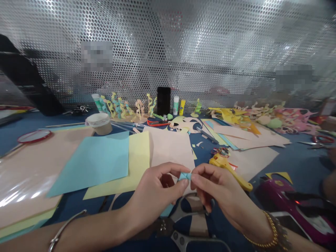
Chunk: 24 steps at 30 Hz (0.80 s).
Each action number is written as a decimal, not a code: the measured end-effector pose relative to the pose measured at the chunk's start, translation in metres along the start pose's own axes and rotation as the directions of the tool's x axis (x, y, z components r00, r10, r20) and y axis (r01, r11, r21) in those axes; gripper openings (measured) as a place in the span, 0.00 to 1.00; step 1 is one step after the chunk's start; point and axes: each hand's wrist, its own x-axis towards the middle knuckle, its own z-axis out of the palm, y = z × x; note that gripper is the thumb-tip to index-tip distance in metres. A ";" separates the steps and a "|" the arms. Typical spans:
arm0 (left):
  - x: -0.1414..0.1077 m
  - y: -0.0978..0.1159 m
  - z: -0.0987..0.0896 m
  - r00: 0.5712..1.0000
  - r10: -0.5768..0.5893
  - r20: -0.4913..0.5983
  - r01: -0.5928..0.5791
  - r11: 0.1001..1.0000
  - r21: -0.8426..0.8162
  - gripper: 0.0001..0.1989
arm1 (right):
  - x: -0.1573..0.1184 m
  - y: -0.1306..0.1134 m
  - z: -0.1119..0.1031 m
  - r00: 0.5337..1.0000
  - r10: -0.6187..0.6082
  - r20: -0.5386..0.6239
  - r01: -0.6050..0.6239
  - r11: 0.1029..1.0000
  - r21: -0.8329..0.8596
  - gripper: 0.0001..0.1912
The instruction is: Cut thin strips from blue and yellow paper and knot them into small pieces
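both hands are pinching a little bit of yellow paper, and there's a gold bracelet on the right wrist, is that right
Not quite: the paper is light blue, not yellow, as the head view shows. The left hand and right hand do both pinch it, and the gold bracelet is on the right wrist.

Left hand (153, 189), right hand (222, 190) pinch folded blue paper (185, 176).

Blue piece (185, 176): matt paper. Purple device (278, 196): glossy plastic. Bangle (68, 222): polished metal. Screen (147, 59) beyond back edge of bench (298, 159): shiny perforated metal.
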 end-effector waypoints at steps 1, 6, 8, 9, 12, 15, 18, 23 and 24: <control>0.000 0.000 0.000 1.000 0.001 -0.003 -0.001 1.000 0.002 0.07 | 0.000 0.000 0.000 1.000 0.000 0.003 0.000 1.000 0.003 0.16; -0.002 -0.001 0.001 1.000 -0.014 -0.014 0.014 1.000 -0.002 0.07 | 0.002 0.003 -0.001 1.000 -0.008 0.006 0.008 1.000 0.006 0.18; -0.001 -0.002 0.001 1.000 -0.019 -0.013 0.019 1.000 -0.013 0.08 | 0.003 0.003 0.000 1.000 -0.014 0.009 0.014 1.000 0.005 0.19; -0.001 -0.003 0.001 1.000 -0.020 -0.010 0.020 1.000 -0.020 0.08 | 0.003 0.003 0.001 1.000 -0.014 0.009 0.014 1.000 0.002 0.20; 0.001 -0.006 0.001 1.000 -0.019 -0.004 0.018 0.999 -0.043 0.10 | 0.004 0.002 0.002 1.000 -0.011 0.006 0.011 1.000 -0.001 0.22; 0.003 -0.009 0.001 1.000 -0.006 -0.010 0.005 0.997 -0.081 0.11 | 0.005 0.006 0.003 1.000 -0.012 0.016 0.012 1.000 -0.001 0.24; 0.005 -0.010 0.000 1.000 -0.009 -0.001 0.009 0.994 -0.106 0.14 | 0.008 0.011 0.002 0.999 -0.036 0.040 0.037 0.999 -0.033 0.25; 0.008 -0.013 0.000 1.000 -0.001 0.019 0.004 0.994 -0.113 0.17 | 0.011 0.016 0.000 0.992 -0.099 0.072 0.101 0.994 -0.028 0.26; 0.008 -0.014 0.000 1.000 0.003 0.012 -0.002 0.994 -0.112 0.16 | 0.012 0.015 0.000 0.990 -0.116 0.084 0.119 0.992 -0.032 0.26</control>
